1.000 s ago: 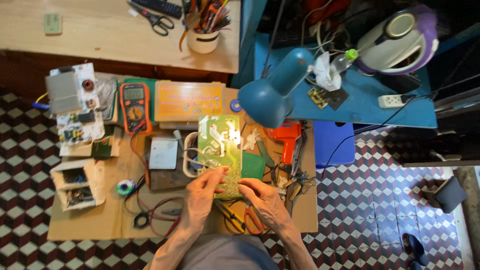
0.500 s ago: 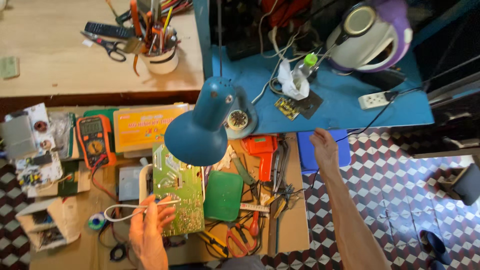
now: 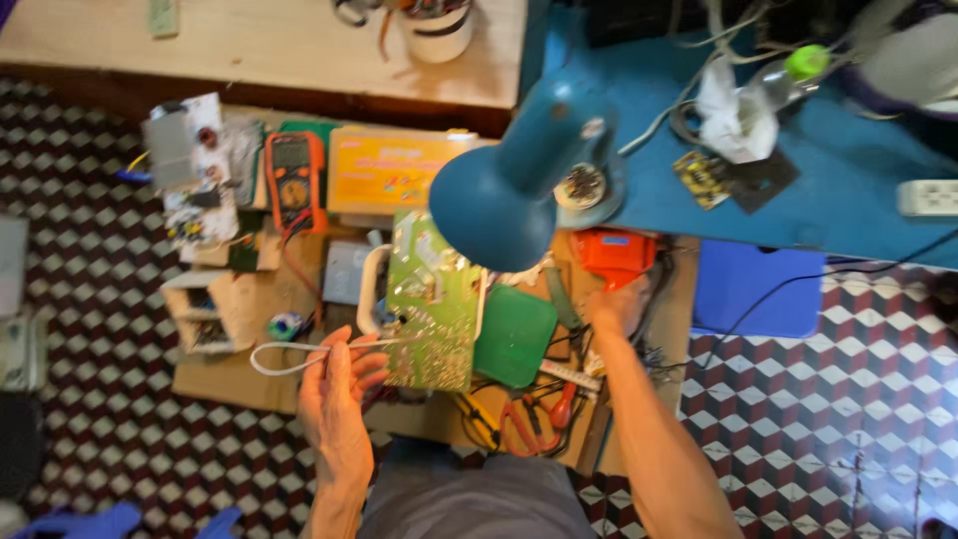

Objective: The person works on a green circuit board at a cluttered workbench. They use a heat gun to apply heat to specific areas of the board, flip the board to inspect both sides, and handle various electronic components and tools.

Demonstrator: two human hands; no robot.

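Green circuit board [image 3: 432, 304], solder side up and dotted with silvery joints, is held tilted over the cluttered cardboard worktop [image 3: 239, 374], partly hidden under a blue desk lamp shade [image 3: 499, 205]. Its lower left edge is pinched by the left hand [image 3: 334, 399], whose fingers [image 3: 367, 361] are also closed on a white cable [image 3: 284, 351]. The right hand [image 3: 619, 304] is placed beside an orange tool [image 3: 614, 255]; its finger position cannot be told.

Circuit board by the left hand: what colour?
Green, seen in the head view: circuit board, left hand.
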